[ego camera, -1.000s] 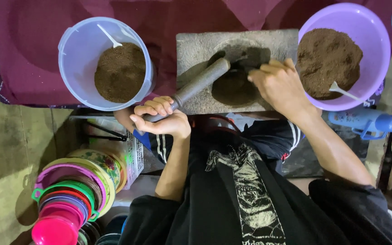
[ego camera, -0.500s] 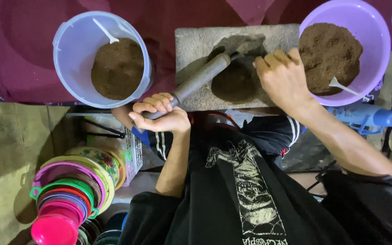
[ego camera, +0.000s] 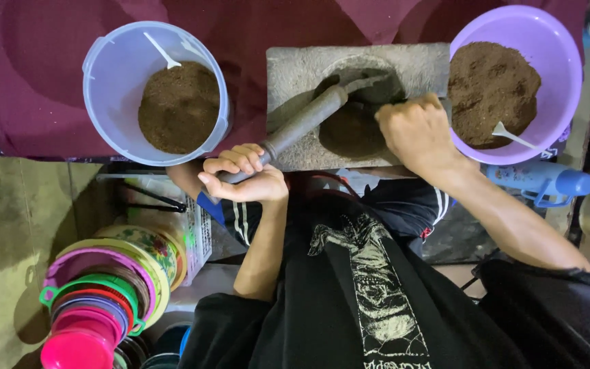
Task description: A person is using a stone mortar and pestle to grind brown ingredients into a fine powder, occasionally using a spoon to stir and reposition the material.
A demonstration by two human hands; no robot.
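Stone pestle [ego camera: 302, 125] slants from the clenched left hand [ego camera: 244, 179] into the grey mortar slab [ego camera: 288, 72]; the right hand [ego camera: 414, 130], fist closed, rests beside its tip.

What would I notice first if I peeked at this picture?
Probably the grey stone slab in the middle, where the left hand grips a long stone pestle and the right hand rests by the hollow. A purple bowl and a clear bucket of brown powder sit either side.

a table [ego camera: 49, 102] under maroon cloth carries a pale blue bucket [ego camera: 104, 75], a grey stone grinding slab [ego camera: 291, 75] and a purple basin [ego camera: 568, 55].
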